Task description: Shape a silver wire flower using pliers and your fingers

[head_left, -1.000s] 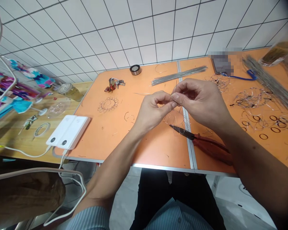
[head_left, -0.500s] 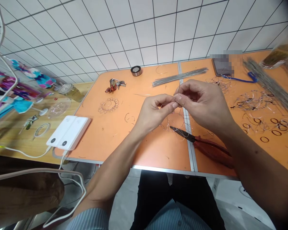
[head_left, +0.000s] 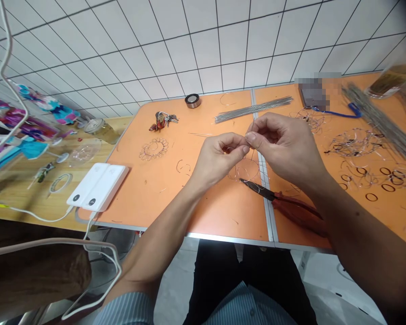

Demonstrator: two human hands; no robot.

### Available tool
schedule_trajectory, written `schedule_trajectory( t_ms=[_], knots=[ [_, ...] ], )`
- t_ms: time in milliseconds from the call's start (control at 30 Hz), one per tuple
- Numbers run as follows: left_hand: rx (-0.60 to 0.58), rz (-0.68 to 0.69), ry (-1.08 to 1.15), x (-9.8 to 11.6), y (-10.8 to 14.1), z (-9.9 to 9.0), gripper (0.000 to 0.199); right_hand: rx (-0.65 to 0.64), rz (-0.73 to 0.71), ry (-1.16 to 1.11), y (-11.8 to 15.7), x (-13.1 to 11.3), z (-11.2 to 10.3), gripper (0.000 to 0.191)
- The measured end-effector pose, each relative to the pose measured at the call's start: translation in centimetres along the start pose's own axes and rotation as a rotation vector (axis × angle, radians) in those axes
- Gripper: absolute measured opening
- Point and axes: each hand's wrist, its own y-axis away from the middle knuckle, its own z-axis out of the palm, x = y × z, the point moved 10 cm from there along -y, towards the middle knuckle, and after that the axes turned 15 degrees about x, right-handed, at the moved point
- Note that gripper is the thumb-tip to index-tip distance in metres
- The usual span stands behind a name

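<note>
Over the middle of the orange table, my left hand (head_left: 219, 155) pinches a thin wire piece (head_left: 245, 170), whose fine loops hang below the fingers. My right hand (head_left: 282, 142) meets it fingertip to fingertip, also closed on the thin wire, and one end sticks up between the hands. The exact spot where the wires cross is hidden by the fingers. Just below them lie red-handled pliers (head_left: 291, 205) with dark jaws pointing left. A flower-shaped wire ring (head_left: 154, 149) rests on the table to the left.
Behind the hands lies a bundle of straight wires (head_left: 253, 109). A tape roll (head_left: 192, 100) and keys (head_left: 162, 121) are at the back. White power banks (head_left: 98, 187) sit at the left edge. Tangled wire pieces (head_left: 355, 142), small dark rings (head_left: 371, 197) and a thicker wire bundle (head_left: 382, 119) lie right.
The hands stay together in nearly the same place. The wire loops hanging beneath them have shifted slightly, and the whole view has moved a little.
</note>
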Motion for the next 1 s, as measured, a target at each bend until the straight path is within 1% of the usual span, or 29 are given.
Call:
schedule_trajectory(
  t_ms=[100,133,167,233,267,300,333,400,433,467,500,567,700,767,800,867,967,1000],
  knots=[
    [0.02,-0.005,-0.004,-0.2,0.0,-0.2,0.025,-0.022,0.018,0.013,-0.2,-0.2,-0.1,0.01],
    [0.032,-0.01,-0.001,-0.3,-0.1,-0.4,0.025,-0.009,0.019,0.024,-0.2,-0.4,-0.7,0.004],
    [0.051,-0.016,0.004,-0.4,-0.2,-0.6,0.025,0.014,0.015,0.051,-0.1,-0.5,-1.6,0.006],
    [0.105,-0.021,0.02,-0.7,-0.6,-1.4,0.025,0.058,-0.009,0.17,0.9,-0.6,-4.1,0.026],
    [0.134,-0.021,0.031,-0.8,-0.8,-1.9,0.025,0.036,-0.023,0.28,1.8,-0.3,-5.2,0.032],
    [0.16,-0.019,0.041,-0.9,-1.0,-2.2,0.025,-0.029,-0.041,0.411,3.2,0.1,-5.9,0.035],
    [0.178,-0.018,0.049,-0.9,-1.1,-2.5,0.025,-0.124,-0.07,0.526,4.8,0.7,-6.4,0.039],
    [0.196,-0.012,0.073,-0.9,-1.4,-2.8,0.026,-0.271,-0.089,0.777,8.4,2.6,-7.7,0.049],
    [0.197,-0.009,0.088,-0.8,-1.5,-2.8,0.025,-0.351,-0.091,0.891,10.1,3.8,-8.2,0.05],
    [0.197,-0.006,0.107,-0.7,-1.5,-2.9,0.025,-0.437,-0.089,0.951,11.9,4.8,-8.4,0.046],
    [0.195,-0.005,0.126,-0.6,-1.5,-2.8,0.024,-0.481,-0.112,0.969,13.2,5.3,-8.4,0.044],
    [0.19,-0.011,0.158,-0.6,-1.6,-2.8,0.024,-0.5,-0.234,1.009,14.9,5.4,-8.0,0.043],
    [0.167,-0.037,0.196,-0.9,-1.8,-2.7,0.028,-0.417,-0.511,1.116,16.1,4.2,-7.1,0.037],
    [0.155,-0.041,0.215,-0.9,-1.9,-2.7,0.03,-0.374,-0.591,1.131,16.3,3.7,-6.9,0.037],
    [0.15,-0.042,0.223,-0.9,-1.9,-2.6,0.032,-0.361,-0.597,1.126,16.4,3.7,-6.9,0.037],
    [0.139,-0.051,0.235,-0.8,-2.0,-2.5,0.035,-0.386,-0.521,1.117,16.2,4.4,-7.1,0.037],
    [0.124,-0.077,0.234,-0.7,-1.9,-2.3,0.042,-0.503,-0.27,1.111,15.8,6.3,-7.9,0.041],
    [0.121,-0.085,0.23,-0.6,-1.9,-2.3,0.044,-0.519,-0.187,1.078,15.6,6.8,-8.5,0.042]
  ],
)
